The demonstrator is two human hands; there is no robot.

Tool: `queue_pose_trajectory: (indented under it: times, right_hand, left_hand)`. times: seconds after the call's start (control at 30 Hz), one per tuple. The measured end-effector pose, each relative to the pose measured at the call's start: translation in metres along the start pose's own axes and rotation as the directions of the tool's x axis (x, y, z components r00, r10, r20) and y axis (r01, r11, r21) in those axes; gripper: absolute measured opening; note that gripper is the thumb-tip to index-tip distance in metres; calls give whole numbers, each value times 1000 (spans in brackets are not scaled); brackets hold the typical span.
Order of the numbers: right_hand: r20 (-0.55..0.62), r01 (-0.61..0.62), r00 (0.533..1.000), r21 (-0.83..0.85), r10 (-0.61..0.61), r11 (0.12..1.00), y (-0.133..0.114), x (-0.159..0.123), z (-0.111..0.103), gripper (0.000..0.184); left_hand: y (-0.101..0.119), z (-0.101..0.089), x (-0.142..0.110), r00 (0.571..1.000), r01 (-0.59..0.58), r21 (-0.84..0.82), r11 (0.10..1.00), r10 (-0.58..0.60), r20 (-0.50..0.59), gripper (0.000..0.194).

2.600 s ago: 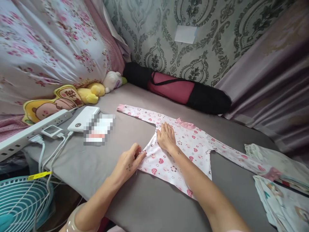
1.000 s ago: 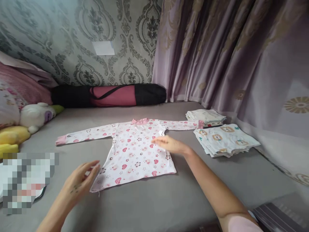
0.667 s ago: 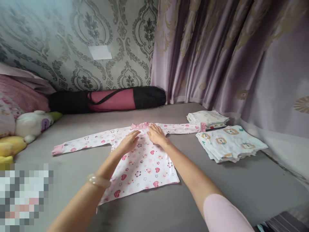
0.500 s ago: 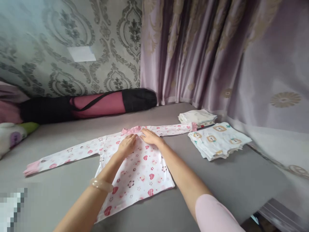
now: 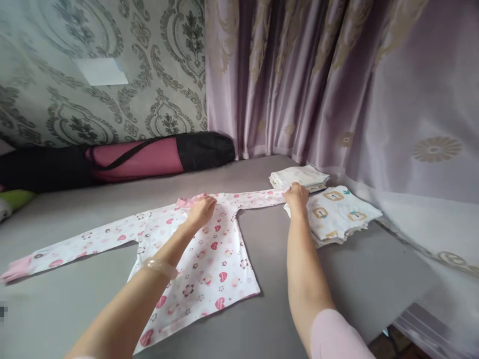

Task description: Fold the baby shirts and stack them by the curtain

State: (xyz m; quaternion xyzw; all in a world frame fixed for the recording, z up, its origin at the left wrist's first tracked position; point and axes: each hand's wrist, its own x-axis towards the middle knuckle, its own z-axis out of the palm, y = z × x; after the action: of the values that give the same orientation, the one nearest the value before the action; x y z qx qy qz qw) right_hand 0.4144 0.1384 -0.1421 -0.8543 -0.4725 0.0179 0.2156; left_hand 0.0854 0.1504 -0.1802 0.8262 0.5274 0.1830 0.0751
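A white long-sleeved shirt (image 5: pixel 209 249) with pink hearts and flowers lies spread out, its sleeves stretched to both sides. My left hand (image 5: pixel 202 212) is at the pink collar (image 5: pixel 189 201), fingers curled closed on the cloth there; the fingertips are partly hidden. On the right, my right hand (image 5: pixel 298 196) grips the end of the right sleeve (image 5: pixel 262 198) and covers its pink cuff. The left sleeve (image 5: pixel 86 242) lies straight, ending in a pink cuff (image 5: pixel 17 269).
Folded white cloth with animal pictures (image 5: pixel 339 212) lies beside my right hand, with another folded stack (image 5: pixel 299 175) behind it. A black and pink long bag (image 5: pixel 138 157) lies along the wall. Purple curtains (image 5: pixel 254 80) hang behind the grey bed surface (image 5: pixel 269 319).
My right hand has moved from the collar out along the right sleeve to its cuff and closed on it. My left hand stays near the collar, its fingers more curled. The view has shifted right.
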Motion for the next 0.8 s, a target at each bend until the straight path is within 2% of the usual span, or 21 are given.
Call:
queue_pose_trajectory:
  times: [0.13,0.23,0.3,0.43,0.53,0.63,0.7,0.73,0.8]
  right_hand:
    - [0,-104,995,0,104,995,4,11,3,27]
    - [10,-81,997,102,80,991,9,18,-5,21]
    - [-2,-33,999,255,34,966,12,20,-12,24]
    - [-102,103,993,611,-51,785,13,22,-16,31]
    - [-188,178,980,701,-61,691,12,23,-9,30]
    - [-139,83,990,758,36,647,10,24,-2,26]
    - [-80,-2,990,818,117,576,6,24,0,22]
    - [-42,-42,988,858,151,512,3,22,-1,21]
    - [73,-132,979,938,190,322,-7,19,-6,21]
  left_hand:
    - [17,15,45,1000,19,-60,998,-18,15,32]
    - [24,23,71,999,17,-69,997,-14,50,32]
    - [26,28,82,997,16,-67,998,-11,70,31]
    - [23,31,91,991,9,-75,997,1,131,25]
    - [18,30,91,988,38,-71,997,-27,150,26]
    - [17,29,91,986,101,-56,993,-92,139,33]
    - [20,30,90,982,151,-38,988,-145,125,36]
    - [23,31,89,979,175,-27,984,-171,115,36]
    - [31,36,85,972,215,-5,977,-213,94,37]
